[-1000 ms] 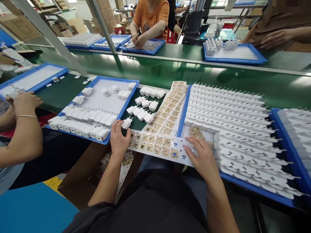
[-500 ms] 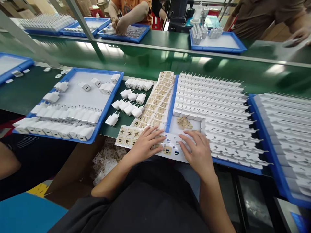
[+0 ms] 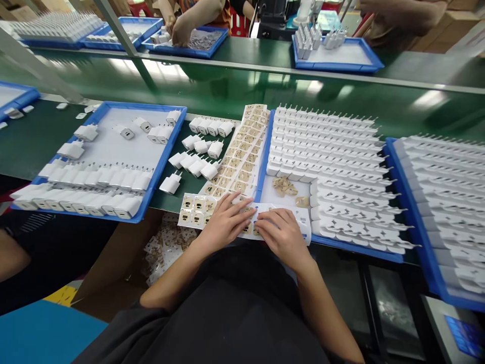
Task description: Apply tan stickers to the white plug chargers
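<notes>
A sticker sheet [image 3: 185, 215] lies across the front edge of the table, with beige adhesive pieces on its left part and bare white backing on its right. My left hand [image 3: 227, 222] rests flat on the sheet, fingers stretched out and slightly spread. Beside it, my right hand [image 3: 282, 235] has its fingers bent and drawn together at a beige piece near the sheet's middle. Those fingertips cover whatever is between them. Just behind the right hand, a small pile of peeled beige pieces [image 3: 284, 186] and a single beige piece [image 3: 302, 202] lie in a blue tray [image 3: 265, 151].
White chargers [image 3: 326, 146] stand in dense rows in that tray. Another blue tray [image 3: 146, 202] with chargers is on the left. Loose chargers [image 3: 197, 164] and more sticker sheets [image 3: 242, 146] lie between. Across the table, a person's hands [image 3: 182, 30] work over a tray.
My right hand has moved left along the sheet, its spread fingers drawing together. The single beige piece in the tray has come into view. My left hand stays on the sheet.
</notes>
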`<state>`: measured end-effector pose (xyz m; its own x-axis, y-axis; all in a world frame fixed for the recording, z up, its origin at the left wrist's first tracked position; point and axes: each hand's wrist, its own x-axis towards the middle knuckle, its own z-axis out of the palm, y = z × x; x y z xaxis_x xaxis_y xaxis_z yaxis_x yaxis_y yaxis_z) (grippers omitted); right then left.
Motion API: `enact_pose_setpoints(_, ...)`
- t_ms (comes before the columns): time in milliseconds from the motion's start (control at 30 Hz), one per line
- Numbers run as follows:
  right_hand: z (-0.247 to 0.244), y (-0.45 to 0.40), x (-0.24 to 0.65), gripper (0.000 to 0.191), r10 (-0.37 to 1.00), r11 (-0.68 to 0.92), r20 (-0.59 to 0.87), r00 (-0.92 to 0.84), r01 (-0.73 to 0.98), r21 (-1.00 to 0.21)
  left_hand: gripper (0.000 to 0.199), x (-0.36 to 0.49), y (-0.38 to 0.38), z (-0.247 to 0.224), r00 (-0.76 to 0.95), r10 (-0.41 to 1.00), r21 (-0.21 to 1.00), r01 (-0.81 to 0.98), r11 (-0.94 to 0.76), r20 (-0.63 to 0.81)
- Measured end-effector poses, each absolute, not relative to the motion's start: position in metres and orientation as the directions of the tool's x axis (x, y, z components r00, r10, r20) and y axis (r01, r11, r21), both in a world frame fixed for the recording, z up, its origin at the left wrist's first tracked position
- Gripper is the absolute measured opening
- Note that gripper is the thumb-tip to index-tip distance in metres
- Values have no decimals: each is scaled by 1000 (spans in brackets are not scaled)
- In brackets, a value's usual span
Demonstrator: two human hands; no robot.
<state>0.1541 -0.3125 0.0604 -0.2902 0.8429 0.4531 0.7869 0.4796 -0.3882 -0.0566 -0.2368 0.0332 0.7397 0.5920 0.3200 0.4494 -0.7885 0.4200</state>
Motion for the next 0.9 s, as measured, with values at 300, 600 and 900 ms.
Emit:
enact_pose_setpoints(300, 64, -321, 173, 9, 886, 407, 441, -145, 700, -587, 33, -47, -236, 36, 742, 588, 402, 455, -795, 323)
enact_pose_setpoints(600, 54, -318, 161, 13, 902, 394, 351, -251, 811, -433, 32, -47, -236, 34, 721, 604, 427, 455, -782, 338)
enact_pose_setpoints(900, 60, -314, 157, 10, 951, 298, 239, -195, 785, -544, 31, -46, -236, 36, 718, 615, 451, 454, -768, 325)
